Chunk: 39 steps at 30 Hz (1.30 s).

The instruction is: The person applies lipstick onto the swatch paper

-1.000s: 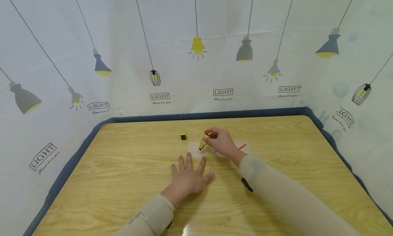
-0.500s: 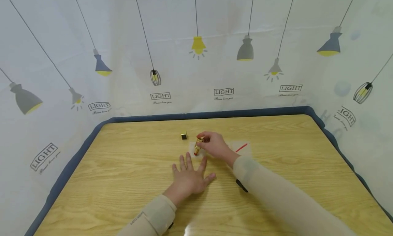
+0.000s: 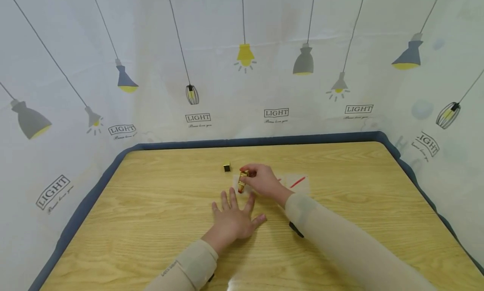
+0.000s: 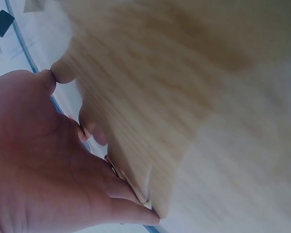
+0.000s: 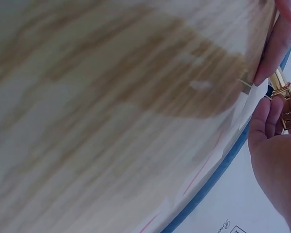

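Note:
My right hand (image 3: 262, 182) pinches a gold lipstick (image 3: 242, 181) between thumb and fingers, its red tip pointing down at the left part of a thin whitish sheet of paper (image 3: 304, 190). Two red strokes show on the sheet; one long slanting stroke (image 3: 297, 182) lies to the right, and a shorter one is partly covered by the right hand. Flat on the wooden table, my left hand (image 3: 235, 219) spreads its fingers, with fingertips right at the paper's near edge. In the right wrist view the ornate gold lipstick body (image 5: 288, 109) shows beside the curled fingers.
A gold and black lipstick cap (image 3: 226, 167) stands on the table (image 3: 151, 211) just beyond the paper's left end. Blue edging (image 3: 181, 146) borders the table, and a white curtain (image 3: 151, 51) printed with lamps hangs around it.
My right hand has moved left and slightly nearer with the lipstick, its tip now close to the left hand's fingertips. More of the right red stroke shows. My left hand stays put.

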Available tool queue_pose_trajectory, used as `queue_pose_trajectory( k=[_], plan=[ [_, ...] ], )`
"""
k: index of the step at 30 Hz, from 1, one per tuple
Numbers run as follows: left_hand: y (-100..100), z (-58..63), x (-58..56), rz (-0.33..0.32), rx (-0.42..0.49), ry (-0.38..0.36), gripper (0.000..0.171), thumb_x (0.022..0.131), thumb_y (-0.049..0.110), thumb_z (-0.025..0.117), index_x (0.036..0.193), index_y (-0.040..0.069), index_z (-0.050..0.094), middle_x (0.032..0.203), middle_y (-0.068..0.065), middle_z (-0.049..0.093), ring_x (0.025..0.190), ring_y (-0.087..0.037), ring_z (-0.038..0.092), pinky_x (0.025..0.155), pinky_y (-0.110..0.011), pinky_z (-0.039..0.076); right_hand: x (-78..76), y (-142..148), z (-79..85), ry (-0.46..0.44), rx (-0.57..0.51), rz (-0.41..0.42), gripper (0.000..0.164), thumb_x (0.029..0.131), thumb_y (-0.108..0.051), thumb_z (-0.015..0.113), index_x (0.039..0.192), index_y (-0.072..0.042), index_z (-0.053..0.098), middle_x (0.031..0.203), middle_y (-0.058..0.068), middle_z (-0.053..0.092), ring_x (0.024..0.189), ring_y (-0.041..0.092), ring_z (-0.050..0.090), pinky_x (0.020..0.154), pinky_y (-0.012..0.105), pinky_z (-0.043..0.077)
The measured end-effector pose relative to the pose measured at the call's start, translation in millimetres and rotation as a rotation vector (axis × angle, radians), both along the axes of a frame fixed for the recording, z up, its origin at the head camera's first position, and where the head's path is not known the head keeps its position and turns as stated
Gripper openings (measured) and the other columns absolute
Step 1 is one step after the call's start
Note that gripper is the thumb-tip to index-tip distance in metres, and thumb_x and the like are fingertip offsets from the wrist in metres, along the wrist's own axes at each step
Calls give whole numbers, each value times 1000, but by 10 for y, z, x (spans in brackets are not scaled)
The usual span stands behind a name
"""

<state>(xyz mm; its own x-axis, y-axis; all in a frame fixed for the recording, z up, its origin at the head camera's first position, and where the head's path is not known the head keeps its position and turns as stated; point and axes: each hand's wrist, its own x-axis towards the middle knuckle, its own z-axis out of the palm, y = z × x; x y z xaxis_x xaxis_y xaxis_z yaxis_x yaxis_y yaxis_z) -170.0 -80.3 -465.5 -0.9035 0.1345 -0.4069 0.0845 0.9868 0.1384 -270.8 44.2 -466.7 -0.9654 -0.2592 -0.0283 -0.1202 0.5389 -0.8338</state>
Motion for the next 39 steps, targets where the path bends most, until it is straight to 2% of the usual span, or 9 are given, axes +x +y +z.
queue_pose_trajectory(
  k=[5, 12, 18, 24, 29, 34, 39],
  plan=[
    [7, 11, -1, 4, -2, -5, 81, 100, 84, 28, 170, 46, 12, 178, -25, -7, 165, -49, -7, 127, -78, 7, -43, 5, -13, 20, 27, -8, 37, 100, -20, 77, 134, -9, 73, 113, 7, 76, 101, 21, 66, 88, 35, 59],
    [14, 39, 20, 7, -7, 1, 82, 100, 84, 29, 170, 45, 15, 178, -25, -5, 165, -50, -5, 127, -78, 8, -183, 102, -14, 79, 75, -36, 37, 100, -18, 77, 135, -5, 72, 112, 10, 75, 100, 23, 67, 91, 38, 60],
    [22, 65, 34, 6, -11, 4, 83, 99, 85, 29, 170, 44, 16, 178, -26, -4, 165, -50, -3, 127, -78, 10, -261, 190, 16, 48, 115, -83, 39, 102, -19, 74, 139, -6, 69, 118, 11, 74, 104, 25, 66, 93, 38, 59],
    [17, 60, 27, 4, -24, -2, 82, 100, 83, 30, 170, 44, 15, 178, -26, -4, 165, -50, -2, 128, -77, 10, -272, 218, 46, 29, 120, -99, 39, 102, -19, 74, 139, -6, 69, 123, 13, 73, 108, 27, 66, 98, 41, 59],
    [20, 45, 24, -1, -21, 12, 82, 100, 82, 33, 170, 42, 17, 178, -27, -1, 165, -52, 1, 127, -77, 11, -270, 284, 34, -26, 68, -167, 37, 103, -27, 72, 136, -10, 69, 123, 13, 71, 105, 25, 65, 93, 37, 59],
    [21, 33, 7, -11, 0, 102, 85, 97, 83, 42, 169, 40, 27, 177, -29, 12, 163, -54, 12, 124, -78, 20, -302, 404, 88, -34, -60, -227, 38, 102, -28, 71, 135, -9, 69, 119, 16, 71, 102, 26, 72, 86, 33, 60],
    [33, 73, -5, -10, -1, 143, 84, 97, 83, 45, 167, 38, 33, 174, -30, 20, 161, -56, 19, 120, -80, 28, -297, 522, 203, -98, -227, -289, 40, 104, -24, 70, 140, -7, 66, 124, 18, 68, 114, 34, 74, 100, 42, 61]
  ],
)
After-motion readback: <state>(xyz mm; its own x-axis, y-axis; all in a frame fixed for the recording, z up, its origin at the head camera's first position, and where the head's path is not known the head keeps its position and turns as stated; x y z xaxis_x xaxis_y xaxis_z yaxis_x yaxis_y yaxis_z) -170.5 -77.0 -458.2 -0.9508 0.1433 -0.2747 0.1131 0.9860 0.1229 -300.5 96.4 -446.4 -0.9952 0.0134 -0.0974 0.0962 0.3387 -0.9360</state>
